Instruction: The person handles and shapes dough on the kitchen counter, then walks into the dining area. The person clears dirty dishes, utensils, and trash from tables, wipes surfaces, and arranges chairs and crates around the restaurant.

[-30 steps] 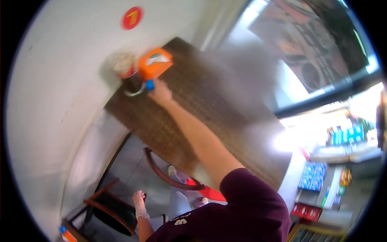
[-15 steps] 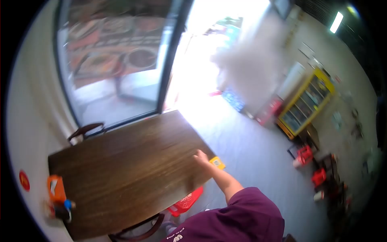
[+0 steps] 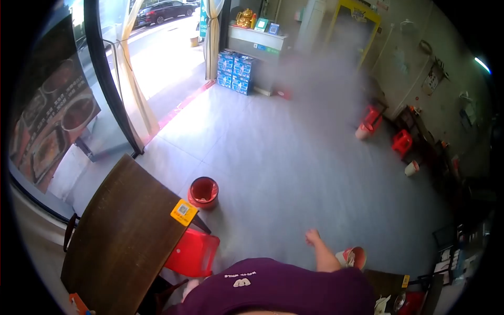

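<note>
My right hand (image 3: 312, 237) hangs over the grey floor, in front of my purple shirt. Its fingers look curled together, and I see nothing in them. Closest to it is a pale waste bin (image 3: 358, 256) with a reddish inside, partly behind my forearm. My left hand does not show; a small pale patch at the left edge of the shirt is too unclear to name. To the left stands a dark wooden table (image 3: 121, 231) with a yellow QR-code card (image 3: 184, 212) at its corner. A red plastic stool (image 3: 194, 253) sits partly under that table.
A red bin (image 3: 203, 192) stands on the floor past the table corner. Blue boxes (image 3: 235, 72) are stacked by a counter (image 3: 257, 39) near the open doorway. Red stools (image 3: 402, 142) and small bins line the right side. Another table (image 3: 387, 281) is at lower right.
The view has swung to the right and onto the open floor. My right hand, earlier over the table near the yellow card, is now away from it above the floor.
</note>
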Demonstrator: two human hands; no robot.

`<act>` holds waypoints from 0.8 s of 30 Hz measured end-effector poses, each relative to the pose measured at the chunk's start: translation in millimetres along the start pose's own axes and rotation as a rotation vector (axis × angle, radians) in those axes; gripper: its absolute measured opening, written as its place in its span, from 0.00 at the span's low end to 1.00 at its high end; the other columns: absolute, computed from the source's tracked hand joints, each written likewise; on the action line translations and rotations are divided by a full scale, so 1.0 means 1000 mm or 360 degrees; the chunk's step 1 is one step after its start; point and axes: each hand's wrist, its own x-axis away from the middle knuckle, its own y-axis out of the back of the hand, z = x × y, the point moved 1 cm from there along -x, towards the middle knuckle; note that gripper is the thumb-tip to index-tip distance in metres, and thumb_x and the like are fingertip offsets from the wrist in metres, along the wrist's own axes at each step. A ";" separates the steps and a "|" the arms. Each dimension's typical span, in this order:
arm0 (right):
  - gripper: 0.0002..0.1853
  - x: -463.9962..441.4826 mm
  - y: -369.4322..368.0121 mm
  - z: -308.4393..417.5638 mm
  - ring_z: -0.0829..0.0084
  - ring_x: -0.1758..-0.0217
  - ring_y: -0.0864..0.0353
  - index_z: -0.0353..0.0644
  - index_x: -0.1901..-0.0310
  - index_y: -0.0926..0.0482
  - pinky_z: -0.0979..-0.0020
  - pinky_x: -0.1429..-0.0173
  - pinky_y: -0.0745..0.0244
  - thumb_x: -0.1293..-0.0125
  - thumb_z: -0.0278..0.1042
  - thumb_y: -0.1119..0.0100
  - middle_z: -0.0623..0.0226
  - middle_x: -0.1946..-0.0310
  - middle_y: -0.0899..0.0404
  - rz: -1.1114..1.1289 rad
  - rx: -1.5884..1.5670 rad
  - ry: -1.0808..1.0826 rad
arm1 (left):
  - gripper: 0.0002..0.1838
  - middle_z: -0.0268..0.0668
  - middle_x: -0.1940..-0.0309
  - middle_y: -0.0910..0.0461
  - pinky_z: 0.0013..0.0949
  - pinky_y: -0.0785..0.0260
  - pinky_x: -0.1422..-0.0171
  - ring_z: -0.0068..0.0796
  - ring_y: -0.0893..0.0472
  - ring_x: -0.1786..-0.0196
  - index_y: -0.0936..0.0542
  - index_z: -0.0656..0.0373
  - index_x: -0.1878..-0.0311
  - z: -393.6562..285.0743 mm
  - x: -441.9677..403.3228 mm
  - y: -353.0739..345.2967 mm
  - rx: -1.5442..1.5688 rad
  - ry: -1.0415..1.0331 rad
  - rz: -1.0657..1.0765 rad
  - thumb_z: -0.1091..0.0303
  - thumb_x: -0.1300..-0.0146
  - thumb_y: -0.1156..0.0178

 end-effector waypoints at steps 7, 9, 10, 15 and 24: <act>0.11 -0.039 0.002 -0.050 0.68 0.82 0.24 0.38 0.66 0.27 0.66 0.83 0.31 0.44 0.36 0.54 0.61 0.78 0.24 0.0059 -0.0451 -0.0471 | 0.16 0.37 0.76 0.25 0.34 0.37 0.69 0.32 0.27 0.74 0.24 0.61 0.71 -0.159 -0.085 -0.095 -0.0157 -0.0582 0.0127 0.59 0.44 0.57; 0.11 -0.057 -0.001 -0.031 0.68 0.82 0.24 0.38 0.65 0.27 0.66 0.83 0.31 0.44 0.36 0.54 0.61 0.78 0.24 0.0088 -0.0503 -0.0521 | 0.17 0.37 0.79 0.25 0.34 0.37 0.70 0.32 0.27 0.74 0.24 0.62 0.74 -0.228 -0.076 -0.122 -0.0322 -0.0813 0.0144 0.60 0.44 0.56; 0.11 -0.067 -0.001 -0.013 0.69 0.82 0.25 0.39 0.63 0.28 0.67 0.83 0.31 0.44 0.36 0.54 0.61 0.78 0.24 0.0105 -0.0510 -0.0440 | 0.17 0.37 0.80 0.25 0.34 0.36 0.70 0.32 0.27 0.74 0.24 0.62 0.75 -0.245 -0.084 -0.129 -0.0616 -0.0965 0.0190 0.60 0.44 0.56; 0.10 -0.153 0.006 0.103 0.73 0.83 0.27 0.42 0.60 0.31 0.72 0.85 0.34 0.43 0.33 0.54 0.63 0.77 0.25 0.0183 -0.0599 -0.0123 | 0.17 0.42 0.78 0.23 0.34 0.34 0.71 0.35 0.25 0.75 0.23 0.64 0.75 -0.261 -0.117 -0.139 -0.0543 -0.0207 0.0073 0.60 0.48 0.55; 0.07 -0.268 0.106 0.173 0.73 0.84 0.26 0.41 0.63 0.30 0.71 0.84 0.32 0.45 0.29 0.54 0.64 0.79 0.25 -0.0114 -0.0702 -0.0333 | 0.15 0.34 0.74 0.22 0.38 0.35 0.63 0.32 0.24 0.68 0.24 0.54 0.70 -0.397 -0.241 -0.155 -0.0262 0.0461 0.0027 0.56 0.45 0.57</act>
